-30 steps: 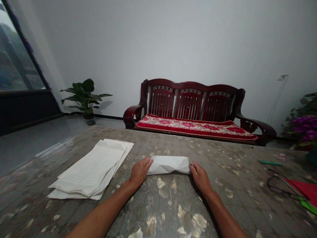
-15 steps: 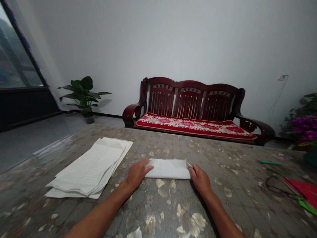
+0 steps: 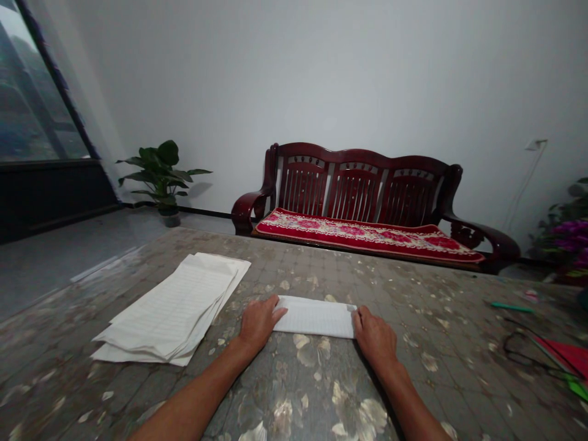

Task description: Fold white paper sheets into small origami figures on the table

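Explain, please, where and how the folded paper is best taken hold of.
Probably pinch the folded paper at its two short ends, one from the left and one from the right, thumb on top. It is a long, flat strip lying crosswise, so its ends face the sides; the left grip and right grip are at these ends.

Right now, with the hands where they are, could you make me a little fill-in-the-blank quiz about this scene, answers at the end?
1. The left hand and the right hand are at ____ ends of the folded paper.
2. The stack of sheets lies to the person's ____, beyond that forearm.
3. The wooden bench bears a flowered cover with a ____ border.
4. The green pen-like item lies to the person's ____.

Missing words: opposite; left; red; right.
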Action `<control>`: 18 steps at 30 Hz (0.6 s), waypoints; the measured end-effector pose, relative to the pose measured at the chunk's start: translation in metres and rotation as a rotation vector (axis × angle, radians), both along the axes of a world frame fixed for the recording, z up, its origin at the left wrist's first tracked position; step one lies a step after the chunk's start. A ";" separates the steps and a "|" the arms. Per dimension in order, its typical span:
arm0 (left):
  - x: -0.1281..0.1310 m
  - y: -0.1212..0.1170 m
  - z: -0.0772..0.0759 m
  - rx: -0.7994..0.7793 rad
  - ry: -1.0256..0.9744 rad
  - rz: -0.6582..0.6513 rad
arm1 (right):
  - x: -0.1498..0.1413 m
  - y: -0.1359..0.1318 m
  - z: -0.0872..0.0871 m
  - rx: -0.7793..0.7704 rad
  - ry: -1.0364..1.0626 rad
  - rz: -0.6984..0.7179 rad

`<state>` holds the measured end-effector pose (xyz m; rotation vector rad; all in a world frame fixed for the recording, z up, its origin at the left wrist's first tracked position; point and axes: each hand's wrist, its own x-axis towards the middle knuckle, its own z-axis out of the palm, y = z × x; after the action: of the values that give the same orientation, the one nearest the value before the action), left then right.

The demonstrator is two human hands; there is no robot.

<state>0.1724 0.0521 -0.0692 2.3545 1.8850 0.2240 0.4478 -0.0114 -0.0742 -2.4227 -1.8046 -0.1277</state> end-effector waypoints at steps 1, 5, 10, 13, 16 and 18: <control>0.000 0.000 0.000 -0.002 -0.003 -0.002 | 0.000 0.001 0.000 -0.005 -0.006 -0.004; 0.001 0.000 0.003 0.052 -0.063 -0.026 | 0.000 0.004 0.000 -0.021 -0.032 -0.015; 0.005 0.000 0.004 0.019 -0.017 0.035 | 0.001 0.003 0.000 -0.022 -0.027 -0.033; 0.006 0.002 0.003 0.001 0.021 0.033 | 0.002 0.002 0.000 -0.035 -0.017 -0.034; 0.007 0.005 0.001 -0.020 0.021 0.034 | 0.003 0.002 0.000 -0.042 -0.018 -0.036; 0.008 0.006 0.000 -0.034 0.016 0.036 | 0.003 0.002 0.000 -0.036 -0.028 -0.030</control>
<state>0.1803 0.0581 -0.0697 2.3090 1.9241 0.1761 0.4510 -0.0097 -0.0743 -2.4859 -1.7973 -0.1345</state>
